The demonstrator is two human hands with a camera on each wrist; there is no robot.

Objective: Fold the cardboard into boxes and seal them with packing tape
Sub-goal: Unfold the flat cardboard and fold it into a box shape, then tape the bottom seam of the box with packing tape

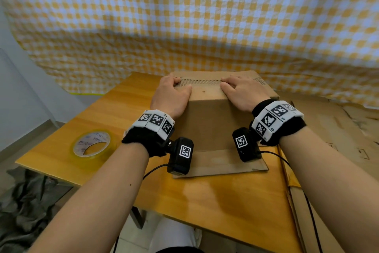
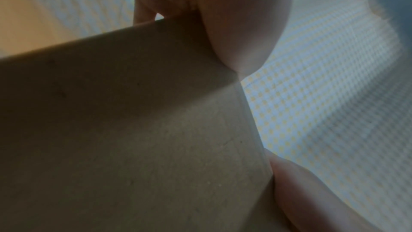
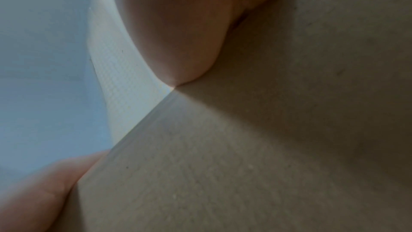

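Observation:
A brown cardboard box (image 1: 211,125) stands half folded on the wooden table (image 1: 215,201), with one flap (image 1: 223,162) lying flat toward me. My left hand (image 1: 174,88) and right hand (image 1: 235,88) both grip its top panel, fingers curled over the far corrugated edge and thumbs on the near side. The left wrist view is filled by cardboard (image 2: 133,130) with my left hand (image 2: 240,24) pressed on its edge. The right wrist view has cardboard (image 3: 245,165) under my right hand (image 3: 178,33). A roll of clear packing tape (image 1: 92,144) lies flat on the table at the left.
Flat cardboard sheets (image 1: 338,129) lie to the right of the table. A yellow-and-white checked cloth (image 1: 184,27) hangs behind the table. Dark crumpled fabric (image 1: 26,201) sits on the floor at the lower left. The table's near edge is close to my legs.

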